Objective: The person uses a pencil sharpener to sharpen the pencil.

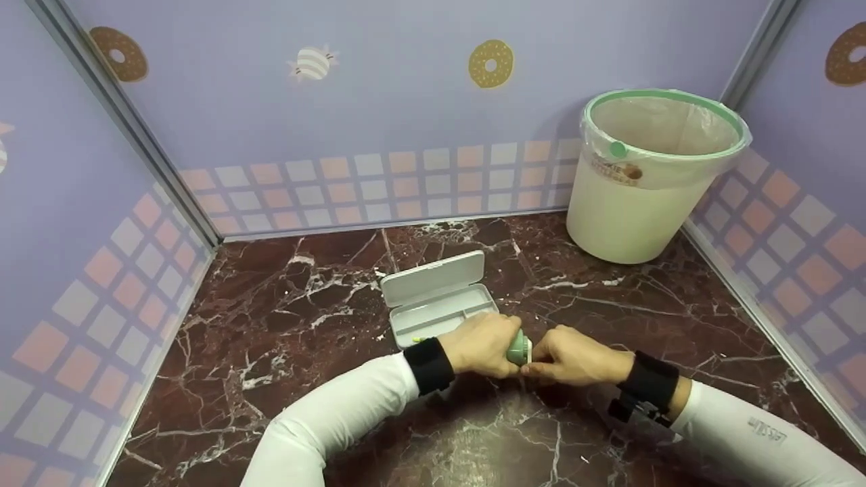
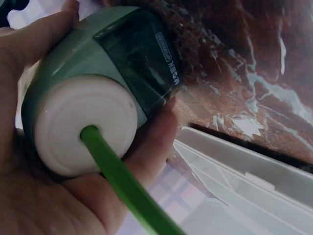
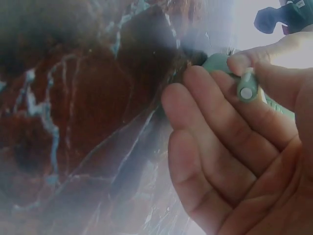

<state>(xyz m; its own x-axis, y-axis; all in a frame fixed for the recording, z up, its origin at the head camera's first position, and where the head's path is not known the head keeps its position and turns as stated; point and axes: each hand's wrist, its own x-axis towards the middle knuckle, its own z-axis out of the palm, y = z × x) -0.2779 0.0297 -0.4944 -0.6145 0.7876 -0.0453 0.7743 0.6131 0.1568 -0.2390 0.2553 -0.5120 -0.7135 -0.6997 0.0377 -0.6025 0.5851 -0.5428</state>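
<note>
My left hand [image 1: 482, 343] grips a green pencil sharpener [image 2: 73, 63] with a dark see-through shavings drawer. A green pencil [image 2: 127, 188] sticks into the hole of its round pale front. In the head view much of the sharpener is hidden behind that hand. On its other side, my right hand [image 1: 575, 355] pinches the small crank knob [image 3: 247, 88] between thumb and index finger, the other fingers loosely curved. Just beyond the left hand lies an opened light grey pencil case [image 1: 433, 281], its lid tilted up at the back.
A white bin [image 1: 622, 216] with a green rim and a plastic liner stands at the back right. Patterned purple panels [image 1: 406, 101] enclose the dark red marbled tabletop [image 1: 304, 297] at the back and both sides.
</note>
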